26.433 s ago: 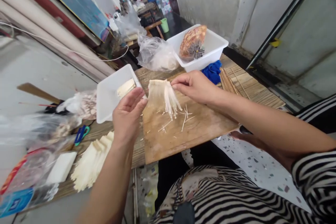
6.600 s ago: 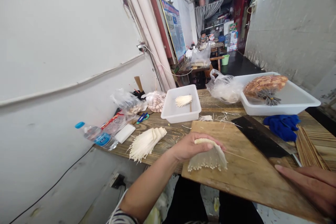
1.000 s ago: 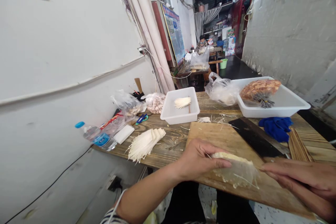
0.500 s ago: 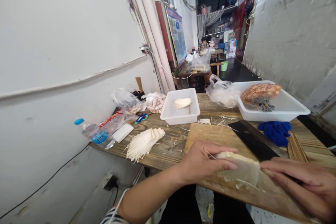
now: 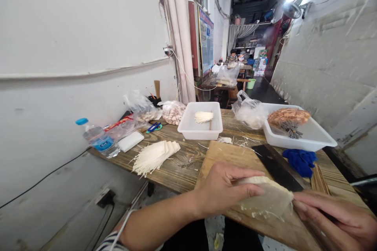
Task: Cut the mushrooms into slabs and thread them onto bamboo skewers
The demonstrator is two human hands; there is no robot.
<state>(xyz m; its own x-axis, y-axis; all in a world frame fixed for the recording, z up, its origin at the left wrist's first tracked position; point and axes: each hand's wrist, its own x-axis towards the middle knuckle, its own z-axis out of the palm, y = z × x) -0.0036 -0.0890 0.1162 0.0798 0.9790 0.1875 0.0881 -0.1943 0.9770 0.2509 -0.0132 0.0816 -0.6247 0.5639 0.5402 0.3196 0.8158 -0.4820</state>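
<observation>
My left hand (image 5: 225,192) rests on the wooden cutting board (image 5: 224,157), its fingers closed over the near end of a pale, flat bundle of thin strands (image 5: 266,200). My right hand (image 5: 332,217) lies at the bundle's right end, fingers stretched out and pressed against it. A black cleaver (image 5: 277,166) lies flat on the board just behind the bundle. More pale strand sheets (image 5: 154,156) are fanned out on the table to the left.
A small white tub (image 5: 188,127) holds one strand bundle. A larger white tub (image 5: 312,139) at the right holds brown skewered food. A blue cloth (image 5: 300,161), bamboo skewers (image 5: 319,178), plastic bags (image 5: 250,110), scissors (image 5: 153,127) and a water bottle (image 5: 97,139) lie around. A person sits far back.
The view has tilted upward. Both hands have stayed on the strand bundle on the board, with my right hand pressed closer against its right end.
</observation>
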